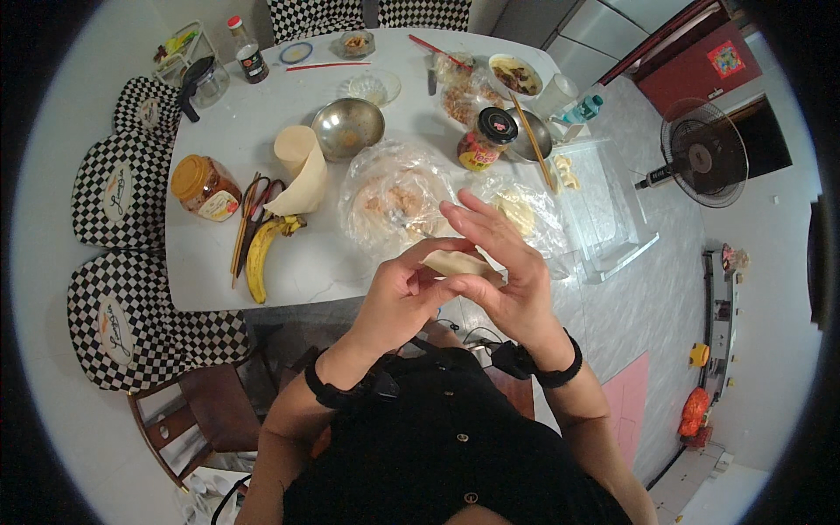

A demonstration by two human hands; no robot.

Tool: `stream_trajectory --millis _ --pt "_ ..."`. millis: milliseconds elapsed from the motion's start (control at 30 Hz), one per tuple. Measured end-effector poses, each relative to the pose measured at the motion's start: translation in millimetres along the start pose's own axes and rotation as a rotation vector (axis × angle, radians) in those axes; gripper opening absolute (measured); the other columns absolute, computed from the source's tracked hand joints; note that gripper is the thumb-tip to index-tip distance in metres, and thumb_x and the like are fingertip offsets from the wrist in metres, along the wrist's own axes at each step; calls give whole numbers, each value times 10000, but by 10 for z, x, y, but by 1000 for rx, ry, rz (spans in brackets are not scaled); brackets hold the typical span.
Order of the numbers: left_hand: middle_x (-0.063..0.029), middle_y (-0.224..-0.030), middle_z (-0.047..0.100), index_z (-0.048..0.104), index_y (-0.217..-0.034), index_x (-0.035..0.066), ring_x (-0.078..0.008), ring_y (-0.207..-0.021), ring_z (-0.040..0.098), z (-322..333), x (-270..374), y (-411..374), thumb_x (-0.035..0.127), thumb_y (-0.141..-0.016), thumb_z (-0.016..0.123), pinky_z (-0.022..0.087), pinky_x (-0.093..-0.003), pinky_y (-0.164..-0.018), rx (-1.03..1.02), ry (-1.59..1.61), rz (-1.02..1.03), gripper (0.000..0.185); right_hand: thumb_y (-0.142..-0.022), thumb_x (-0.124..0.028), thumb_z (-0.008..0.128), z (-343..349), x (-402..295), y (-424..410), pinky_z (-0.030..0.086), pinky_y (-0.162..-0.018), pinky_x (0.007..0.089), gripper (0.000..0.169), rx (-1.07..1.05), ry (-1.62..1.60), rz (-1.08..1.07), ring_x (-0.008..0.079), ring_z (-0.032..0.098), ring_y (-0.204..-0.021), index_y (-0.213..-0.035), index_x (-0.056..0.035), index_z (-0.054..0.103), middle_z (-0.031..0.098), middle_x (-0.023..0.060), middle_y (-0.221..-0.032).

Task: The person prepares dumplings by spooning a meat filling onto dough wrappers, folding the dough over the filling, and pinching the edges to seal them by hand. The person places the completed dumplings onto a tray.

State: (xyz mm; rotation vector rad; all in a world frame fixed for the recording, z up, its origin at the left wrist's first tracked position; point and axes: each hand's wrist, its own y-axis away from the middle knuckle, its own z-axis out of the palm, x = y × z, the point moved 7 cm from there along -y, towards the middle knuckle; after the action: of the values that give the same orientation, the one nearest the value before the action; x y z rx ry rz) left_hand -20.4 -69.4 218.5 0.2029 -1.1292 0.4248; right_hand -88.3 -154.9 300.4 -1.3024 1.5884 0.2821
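Between my left hand (400, 289) and my right hand (518, 275) is a folded dumpling wrapper (459, 263), its edges pinched by the fingers of both hands above the table's near edge. Just beyond them, a plastic bag (364, 177) covers a bowl of pinkish filling (394, 197) with a utensil in it. Behind my right hand, pale dough wrappers (515, 211) lie in clear plastic. A curled sheet of dough (308, 172) stands left of the filling. Several shaped dumplings (566, 172) sit in a clear tray (613, 216) at the right. Whether the wrapper holds filling cannot be seen.
A banana (257, 262), scissors (259, 197), chopsticks (237, 243) and an orange-lidded jar (203, 187) are at left. Farther back stand a metal bowl (349, 128), a dark-lidded jar (485, 139), a sauce bottle (249, 56) and a bowl of food (515, 75).
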Motion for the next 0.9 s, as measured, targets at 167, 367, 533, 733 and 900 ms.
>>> stream_trajectory --millis 167,367,533,733,900 --pt "-64 -1051 630 550 -1200 -11 -95 -932 617 2 13 6 46 -914 630 519 -221 -716 -37 -99 -56 302 -816 -100 712 22 86 10 414 -1013 423 245 -133 23 4 346 531 -1246 -1053 -37 708 682 119 -1133" --pt "-113 -1163 593 556 -1193 -17 -163 -973 641 -13 5 -12 -4 -897 609 548 -267 -769 -67 -147 57 301 -809 -99 718 45 61 -37 442 -965 397 225 -107 -19 3 329 558 -1221 -1023 -31 707 690 116 -1103" --pt "-108 -1164 595 569 -1182 -3 -182 -995 638 -34 -17 13 -12 -886 609 553 -289 -783 -57 -178 -8 299 -805 -98 721 64 45 -63 451 -954 399 208 -167 38 -35 330 572 -1200 -1000 -30 707 688 110 -1106" --pt "-114 -1128 605 581 -1140 -7 -182 -960 644 -43 44 17 4 -867 642 557 -295 -767 -68 -384 69 280 -800 -80 701 125 33 -97 464 -922 383 154 -116 -12 5 319 605 -1149 -949 -41 709 697 106 -1070" --pt "-98 -1100 618 582 -1133 -4 -161 -955 637 -60 8 18 9 -862 653 552 -288 -756 -71 -388 59 280 -800 -72 683 127 33 -112 461 -929 374 124 -169 16 -44 294 614 -1131 -918 -40 701 698 109 -1058"
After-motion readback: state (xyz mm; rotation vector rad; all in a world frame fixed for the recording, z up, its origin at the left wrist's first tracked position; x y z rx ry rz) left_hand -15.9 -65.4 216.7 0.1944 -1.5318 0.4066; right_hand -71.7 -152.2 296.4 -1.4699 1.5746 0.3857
